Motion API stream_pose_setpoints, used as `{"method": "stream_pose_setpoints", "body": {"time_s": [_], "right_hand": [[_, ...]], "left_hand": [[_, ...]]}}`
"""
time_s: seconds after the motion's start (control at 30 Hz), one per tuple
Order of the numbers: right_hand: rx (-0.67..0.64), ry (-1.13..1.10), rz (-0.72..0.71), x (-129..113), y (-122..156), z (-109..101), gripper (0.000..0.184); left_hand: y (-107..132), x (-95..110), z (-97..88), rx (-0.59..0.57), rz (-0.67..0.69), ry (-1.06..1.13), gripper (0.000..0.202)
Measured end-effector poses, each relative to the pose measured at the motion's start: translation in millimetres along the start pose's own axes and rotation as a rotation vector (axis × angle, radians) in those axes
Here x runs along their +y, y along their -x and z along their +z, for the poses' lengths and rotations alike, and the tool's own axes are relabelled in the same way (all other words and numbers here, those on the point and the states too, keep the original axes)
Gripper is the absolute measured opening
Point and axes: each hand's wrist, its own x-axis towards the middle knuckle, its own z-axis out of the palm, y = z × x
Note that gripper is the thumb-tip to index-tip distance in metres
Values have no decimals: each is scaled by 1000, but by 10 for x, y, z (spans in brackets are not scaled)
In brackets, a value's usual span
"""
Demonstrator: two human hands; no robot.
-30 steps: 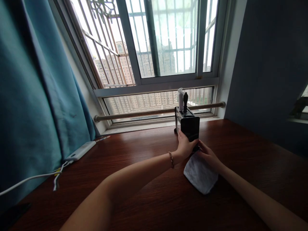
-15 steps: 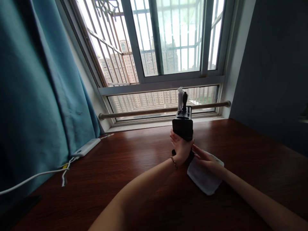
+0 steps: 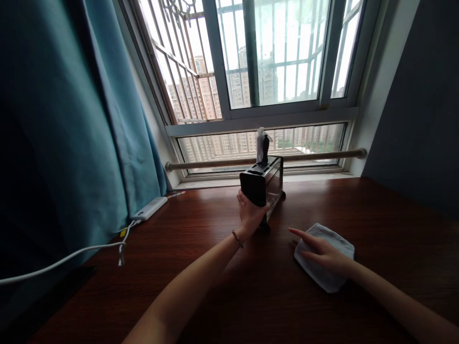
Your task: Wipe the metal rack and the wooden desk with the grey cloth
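A black knife block [image 3: 254, 188] with shiny side panels stands on the table, turned so that its right side shows. A dark handle [image 3: 266, 149] and a narrow item in white wrapping [image 3: 260, 147] stick up from its top slots. My left hand [image 3: 250, 211] is wrapped round the lower near end of the block, thumb at the right, fingers at the left. Over a folded pale cloth [image 3: 335, 237] to the right hovers or rests my right hand [image 3: 324, 253], fingers stretched out and apart. Whether it touches the cloth I cannot tell.
A brown wooden table [image 3: 201, 229] reaches back to a barred window [image 3: 276, 62]. A wooden rail [image 3: 222, 165] runs across behind the block. At the left lie a white power strip [image 3: 150, 209] with a cable [image 3: 64, 262] and a blue curtain [image 3: 107, 119].
The knife block has turned, so its right side now shows. My right hand has come away from the block to the right. The view has shifted slightly.
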Motion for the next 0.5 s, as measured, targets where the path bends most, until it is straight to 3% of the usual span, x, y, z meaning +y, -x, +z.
{"method": "stream_pose_setpoints", "body": {"time_s": [0.1, 0.5], "right_hand": [[-63, -81, 8, -13, -1, 6, 59], [-59, -80, -45, 5, -5, 58, 59]], "left_hand": [[-75, -142, -103, 46, -22, -24, 103], [-287, -494, -449, 162, -33, -67, 102]]}}
